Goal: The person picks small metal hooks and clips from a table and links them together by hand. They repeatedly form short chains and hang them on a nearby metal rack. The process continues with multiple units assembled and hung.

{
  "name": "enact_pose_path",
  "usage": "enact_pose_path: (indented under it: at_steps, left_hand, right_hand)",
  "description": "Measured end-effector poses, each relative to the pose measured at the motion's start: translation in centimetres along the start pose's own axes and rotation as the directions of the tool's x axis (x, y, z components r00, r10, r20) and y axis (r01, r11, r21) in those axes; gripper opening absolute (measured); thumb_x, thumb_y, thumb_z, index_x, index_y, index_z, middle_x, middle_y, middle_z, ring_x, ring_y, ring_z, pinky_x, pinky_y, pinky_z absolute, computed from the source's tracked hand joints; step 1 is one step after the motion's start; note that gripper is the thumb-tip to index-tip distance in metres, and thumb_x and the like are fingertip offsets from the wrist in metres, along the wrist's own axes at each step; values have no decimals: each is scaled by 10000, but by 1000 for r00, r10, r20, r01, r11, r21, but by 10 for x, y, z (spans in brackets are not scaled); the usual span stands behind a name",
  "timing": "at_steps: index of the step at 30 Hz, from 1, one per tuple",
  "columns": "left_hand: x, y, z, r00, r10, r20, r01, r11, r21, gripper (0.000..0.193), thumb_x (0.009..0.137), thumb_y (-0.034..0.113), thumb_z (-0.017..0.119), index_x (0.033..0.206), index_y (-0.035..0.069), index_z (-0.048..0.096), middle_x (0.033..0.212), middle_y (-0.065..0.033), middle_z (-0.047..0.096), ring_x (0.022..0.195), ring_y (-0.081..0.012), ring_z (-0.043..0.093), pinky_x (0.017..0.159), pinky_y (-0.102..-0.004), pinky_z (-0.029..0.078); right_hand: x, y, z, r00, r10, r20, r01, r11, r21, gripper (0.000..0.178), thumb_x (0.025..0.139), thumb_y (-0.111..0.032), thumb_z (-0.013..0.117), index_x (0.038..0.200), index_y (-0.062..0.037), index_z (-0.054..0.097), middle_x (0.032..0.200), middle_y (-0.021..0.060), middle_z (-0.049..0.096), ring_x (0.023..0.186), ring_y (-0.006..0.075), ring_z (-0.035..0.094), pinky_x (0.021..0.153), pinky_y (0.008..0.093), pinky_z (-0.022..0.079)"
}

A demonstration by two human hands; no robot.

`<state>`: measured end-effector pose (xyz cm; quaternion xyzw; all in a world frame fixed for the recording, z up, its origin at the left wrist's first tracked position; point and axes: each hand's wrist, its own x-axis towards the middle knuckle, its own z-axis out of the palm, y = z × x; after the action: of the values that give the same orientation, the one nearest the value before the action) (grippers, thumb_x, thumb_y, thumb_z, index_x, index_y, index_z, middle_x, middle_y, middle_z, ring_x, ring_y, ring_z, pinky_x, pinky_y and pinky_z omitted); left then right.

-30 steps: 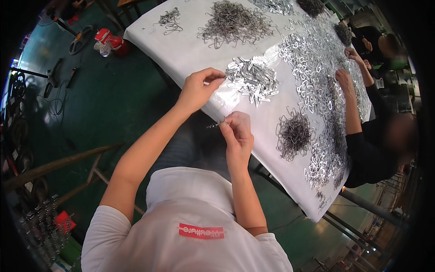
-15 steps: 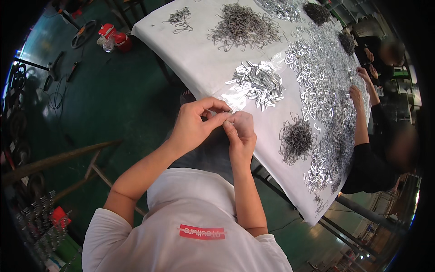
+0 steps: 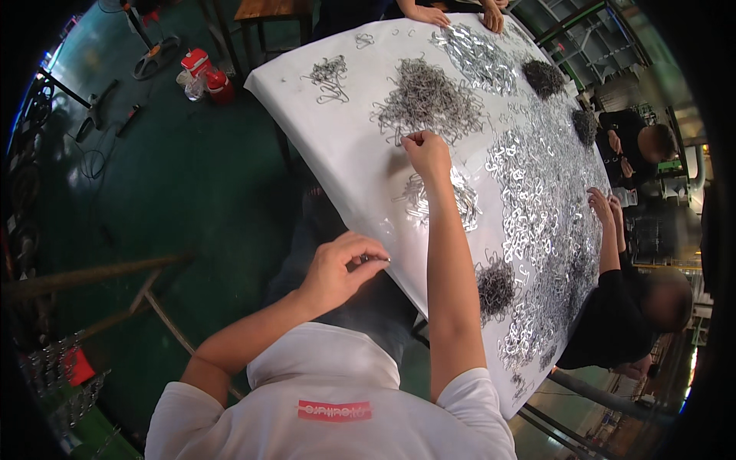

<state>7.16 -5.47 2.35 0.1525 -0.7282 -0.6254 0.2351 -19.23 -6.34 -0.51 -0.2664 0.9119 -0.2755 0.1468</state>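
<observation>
My left hand [image 3: 345, 264] is at the table's near edge, thumb and fingers pinched on a small metal piece whose tip just shows. My right arm stretches over the white-covered table [image 3: 353, 161]. The right hand [image 3: 427, 156] is at the near edge of a pile of bent wire hooks [image 3: 429, 100], fingertips pinched together; whatever lies between them is too small to make out. Beneath my right forearm, and partly hidden by it, is a heap of shiny flat metal strips [image 3: 464, 201]. A darker tangle of wire pieces [image 3: 497, 287] lies right of that forearm.
Shiny metal clips [image 3: 525, 184] cover the table's right side. A small wire group [image 3: 330, 77] lies far left. Co-workers' hands [image 3: 602, 205] work at the right edge, others [image 3: 452, 17] at the far edge. Red containers [image 3: 220, 86] stand on the floor; a wooden bar [image 3: 100, 276] is left.
My hands have come apart. The right hand has moved forward over the strips to the wire hooks, while the left has dropped nearer to me. The view has shifted, and hands now show at the far edge.
</observation>
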Motion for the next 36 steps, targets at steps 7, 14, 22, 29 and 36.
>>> enact_pose_path:
  at_steps: [7,14,22,29,36]
  left_hand:
    - [-3,-4,1,1000,-7,7,8,1000,-16,119,783,-3,722,890,38,690,877,-30,704,714,-127,572,622,-245,471]
    - [-10,-5,5,999,-53,8,53,999,4,130,784,11,727,906,40,691,855,-36,700,658,-127,572,604,-245,468]
    - [-14,-8,15,999,19,-43,-17,999,48,112,797,39,728,905,50,699,783,-46,677,593,-97,558,550,-232,448]
    - [-18,-3,19,999,7,-53,-5,999,47,95,814,30,709,907,29,691,813,-35,701,627,-77,562,596,-218,458]
    - [-21,0,22,996,60,-69,-57,998,36,140,812,1,698,947,36,687,850,-63,699,692,-138,644,579,-248,486]
  right_hand:
    - [43,0,24,995,94,32,-76,927,-366,352,806,-382,677,906,-47,718,933,129,701,879,289,667,745,379,518]
    - [10,34,-9,950,30,310,-192,842,504,189,907,-200,608,883,-14,627,684,-3,559,610,108,527,566,242,423]
    - [-49,61,-19,952,3,306,-223,690,688,175,904,-121,603,976,38,587,741,46,606,610,114,550,588,239,459]
    - [-120,46,-36,957,-51,285,-230,464,855,172,910,-135,616,991,15,592,807,51,606,701,109,574,595,236,448]
    - [-237,20,-46,971,-30,239,-217,321,922,80,912,-102,617,922,-23,604,931,17,575,749,81,499,635,218,387]
